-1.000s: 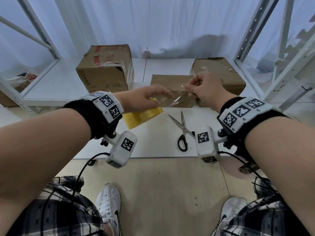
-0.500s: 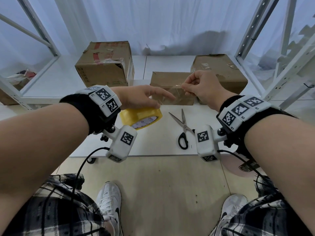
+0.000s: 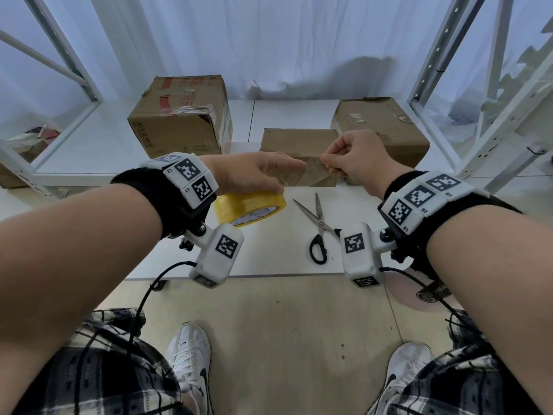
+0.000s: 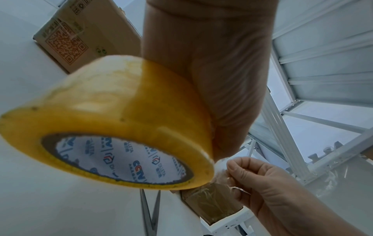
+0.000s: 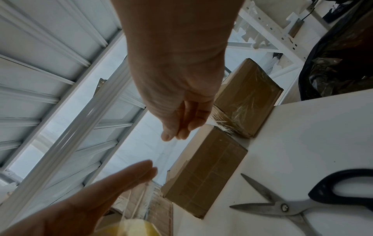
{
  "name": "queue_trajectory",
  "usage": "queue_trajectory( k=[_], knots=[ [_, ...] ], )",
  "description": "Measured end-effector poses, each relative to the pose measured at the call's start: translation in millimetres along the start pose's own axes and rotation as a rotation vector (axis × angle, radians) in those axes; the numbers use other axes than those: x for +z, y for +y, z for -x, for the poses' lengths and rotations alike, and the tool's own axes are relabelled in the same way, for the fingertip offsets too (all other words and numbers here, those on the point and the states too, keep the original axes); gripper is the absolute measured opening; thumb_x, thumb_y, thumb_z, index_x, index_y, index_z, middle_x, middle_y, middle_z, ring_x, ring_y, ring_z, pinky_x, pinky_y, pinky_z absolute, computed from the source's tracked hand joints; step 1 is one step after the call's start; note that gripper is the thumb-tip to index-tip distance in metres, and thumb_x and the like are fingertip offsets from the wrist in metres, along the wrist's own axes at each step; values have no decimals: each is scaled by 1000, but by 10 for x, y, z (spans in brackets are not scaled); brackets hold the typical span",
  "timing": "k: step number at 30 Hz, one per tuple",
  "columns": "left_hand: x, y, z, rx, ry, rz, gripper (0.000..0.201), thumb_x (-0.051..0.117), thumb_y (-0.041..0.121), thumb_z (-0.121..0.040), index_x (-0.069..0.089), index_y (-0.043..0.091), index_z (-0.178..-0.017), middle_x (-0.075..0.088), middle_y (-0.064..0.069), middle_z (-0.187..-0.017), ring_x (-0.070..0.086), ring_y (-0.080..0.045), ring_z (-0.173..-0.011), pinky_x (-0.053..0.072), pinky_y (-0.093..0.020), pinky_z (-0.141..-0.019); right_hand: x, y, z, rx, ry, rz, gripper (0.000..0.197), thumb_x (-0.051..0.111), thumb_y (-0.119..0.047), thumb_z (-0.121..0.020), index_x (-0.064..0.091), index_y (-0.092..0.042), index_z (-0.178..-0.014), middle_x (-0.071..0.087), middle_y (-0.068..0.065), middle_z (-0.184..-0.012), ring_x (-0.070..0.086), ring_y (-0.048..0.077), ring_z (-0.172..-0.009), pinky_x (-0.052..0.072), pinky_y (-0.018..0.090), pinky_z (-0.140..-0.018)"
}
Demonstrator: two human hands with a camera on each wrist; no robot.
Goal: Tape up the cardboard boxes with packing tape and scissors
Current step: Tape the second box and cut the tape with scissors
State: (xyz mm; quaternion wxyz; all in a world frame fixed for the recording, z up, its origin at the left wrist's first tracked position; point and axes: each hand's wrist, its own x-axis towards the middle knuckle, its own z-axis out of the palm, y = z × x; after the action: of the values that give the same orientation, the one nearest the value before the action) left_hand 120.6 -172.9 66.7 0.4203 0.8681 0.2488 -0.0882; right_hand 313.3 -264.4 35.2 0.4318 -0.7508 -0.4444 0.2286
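Here the left hand point(image 3: 251, 175) holds the yellow roll of clear packing tape point(image 3: 250, 208) above the white surface point(image 3: 269, 256), fingers reaching out over the roll's top; how firmly the grip closes round it I cannot tell. The right hand point(image 3: 353, 158) has its grip pinched tight on the free end of the transparent tape strip point(image 3: 309, 172), stretched between the two hands. The steel scissors with black handles point(image 3: 318, 227) lie open on the surface, just beside the roll. Behind stand three brown cardboard boxes: a tall one point(image 3: 179, 115) at left, a low flat one point(image 3: 299, 145) in the middle, and another point(image 3: 386, 127) at right.
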Motion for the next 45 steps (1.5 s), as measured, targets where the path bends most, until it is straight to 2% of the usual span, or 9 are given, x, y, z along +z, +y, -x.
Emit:
queue_trajectory(
  k=[7, 10, 13, 17, 20, 24, 27, 39, 45],
  knots=[
    [73, -51, -35, 4, 30, -34, 73, 56, 18, -96, 13, 46, -148, 40, -5, -135, 55, -5, -90, 48, -15, -72, -84, -177, -23, -164, 51, 207, 5, 67, -11, -88, 62, -10, -87, 57, -4, -72, 54, 7, -66, 41, 12, -61],
    [104, -89, -58, -33, 140, 24, 81, 59, 25, -93, 3, 41, -149, 45, -8, -134, 57, -21, -102, 50, -28, -84, -81, -132, -41, -154, 77, 277, 5, 66, -11, -89, 62, -10, -87, 54, -8, -71, 50, 2, -65, 35, 8, -57],
    [93, -160, -86, -137, 178, 53, 71, 59, 30, -93, 18, 26, -151, 49, -9, -138, 54, -27, -113, 48, -35, -91, -32, -139, -72, -183, 118, 281, 10, 65, -12, -90, 57, -14, -84, 50, -11, -73, 46, 0, -66, 32, 6, -57],
    [120, -250, -132, -254, 221, -49, 54, 60, 40, -91, 48, 13, -136, 54, -12, -133, 55, -29, -115, 46, -44, -100, 50, -142, -89, -203, 118, 294, 10, 65, -12, -90, 58, -14, -84, 47, -12, -74, 45, -1, -68, 30, 6, -59],
    [116, -279, -128, -248, 237, 55, 51, 62, 36, -90, 48, 15, -134, 58, -13, -124, 59, -29, -108, 49, -43, -96, 55, -98, -96, -176, 111, 279, 8, 65, -12, -89, 59, -13, -85, 49, -10, -74, 48, 3, -70, 33, 9, -59],
    [30, -304, -53, -149, 159, 347, 52, 63, 18, -91, 37, 22, -136, 66, -7, -95, 66, -19, -83, 54, -27, -72, 29, -65, -109, -135, 71, 183, 14, 66, -12, -89, 57, -16, -80, 58, -3, -70, 55, 8, -68, 42, 16, -64],
    [9, -288, -22, -73, 100, 386, 54, 62, 14, -91, 36, 27, -136, 62, -4, -82, 64, -16, -73, 54, -23, -64, 14, -47, -100, -132, 76, 141, 9, 67, -13, -89, 59, -12, -84, 59, -2, -68, 55, 6, -65, 44, 17, -67],
    [-37, -245, 46, -39, 21, 465, 58, 59, 7, -89, 35, 29, -138, 58, -13, -99, 64, -21, -85, 56, -24, -72, 13, -65, -90, -171, 82, 100, 16, 67, -12, -89, 57, -19, -78, 58, -2, -70, 52, 5, -63, 46, 16, -67],
    [121, -265, -28, -125, 8, 412, 62, 58, -1, -91, 33, 30, -138, 53, -9, -91, 62, -16, -71, 57, -25, -65, 64, -40, -89, -171, 30, 177, 11, 68, -11, -88, 59, -14, -82, 59, 2, -74, 55, 12, -70, 47, 19, -67]
  ],
)
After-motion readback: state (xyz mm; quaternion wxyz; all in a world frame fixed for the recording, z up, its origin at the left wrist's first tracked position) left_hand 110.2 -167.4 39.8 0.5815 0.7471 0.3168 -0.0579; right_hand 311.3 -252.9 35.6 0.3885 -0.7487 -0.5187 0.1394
